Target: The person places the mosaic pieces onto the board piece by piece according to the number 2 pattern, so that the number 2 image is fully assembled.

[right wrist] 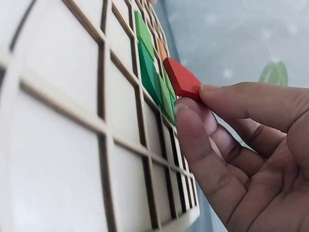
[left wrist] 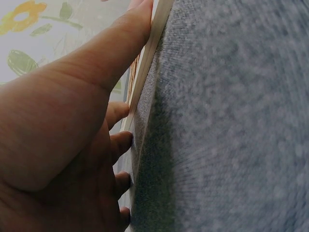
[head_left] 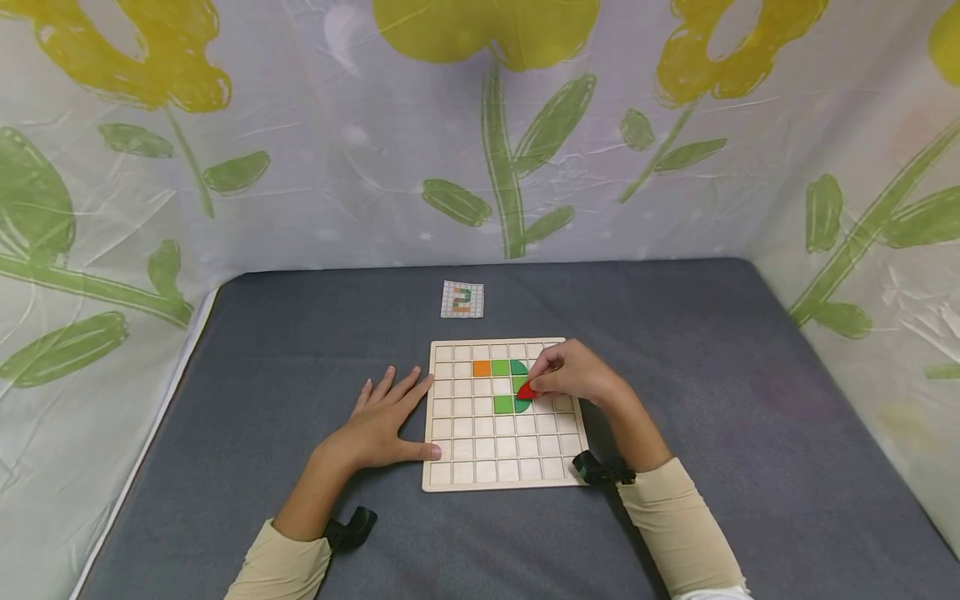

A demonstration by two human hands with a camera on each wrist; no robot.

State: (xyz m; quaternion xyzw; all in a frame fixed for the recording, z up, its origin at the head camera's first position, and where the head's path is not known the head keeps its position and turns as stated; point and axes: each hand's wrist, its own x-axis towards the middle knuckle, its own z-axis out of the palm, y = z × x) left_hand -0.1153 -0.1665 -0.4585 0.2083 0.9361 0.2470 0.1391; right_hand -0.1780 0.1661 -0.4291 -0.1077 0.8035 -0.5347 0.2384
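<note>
A light wooden grid board (head_left: 476, 448) lies on the cloth, with several coloured tiles set in its upper cells. Among them are an orange square (head_left: 482, 368), green squares (head_left: 503, 405) and dark green rounded tiles (head_left: 518, 367). My right hand (head_left: 573, 372) pinches a red tile (right wrist: 182, 79) with one curved side between thumb and fingertips, just over the board beside the green tiles. With fingers spread, my left hand (head_left: 378, 429) rests at the board's left edge, its thumb on the rim. In the left wrist view the thumb (left wrist: 116, 43) lies along that wooden edge.
Behind the board lies a small card (head_left: 462, 299) printed with a coloured grid pattern. Dark grey cloth (head_left: 300, 333) covers the table. A curtain (head_left: 360, 167) with painted flowers stands at the back and sides. Each wrist wears a black strap mount (head_left: 351, 529).
</note>
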